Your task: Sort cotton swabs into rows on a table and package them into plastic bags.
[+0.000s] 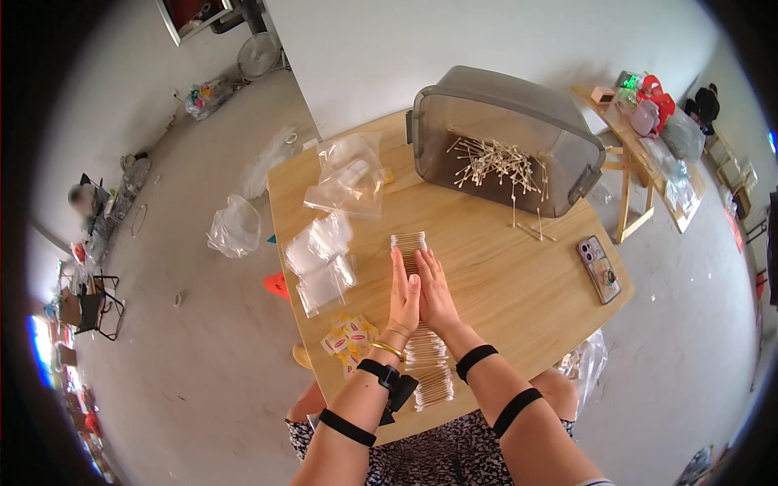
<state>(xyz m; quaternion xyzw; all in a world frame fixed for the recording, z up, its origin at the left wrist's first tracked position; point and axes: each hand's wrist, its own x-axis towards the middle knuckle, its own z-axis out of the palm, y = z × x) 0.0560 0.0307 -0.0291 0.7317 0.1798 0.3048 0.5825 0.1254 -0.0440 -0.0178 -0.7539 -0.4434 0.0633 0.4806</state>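
A long row of cotton swabs [429, 356] lies side by side on the wooden table [519, 283], running from the table's near edge toward its middle. My left hand [404, 300] lies along the left side of the row, its fingers stretched out and pointing away from me. On the right side, my right hand [436, 296] is likewise flat with straight fingers. Both hands touch the swabs' ends and cover part of the row. Beyond the fingertips the far end of the row shows. Neither hand is wrapped round anything.
A grey plastic bin [462, 85] rests on its side at the back, loose swabs [494, 162] inside and a few spilling out. Clear bags [322, 251] and yellow-white packets [350, 336] lie at left. A phone [600, 270] lies at right. Beyond stands a cluttered side table [689, 202].
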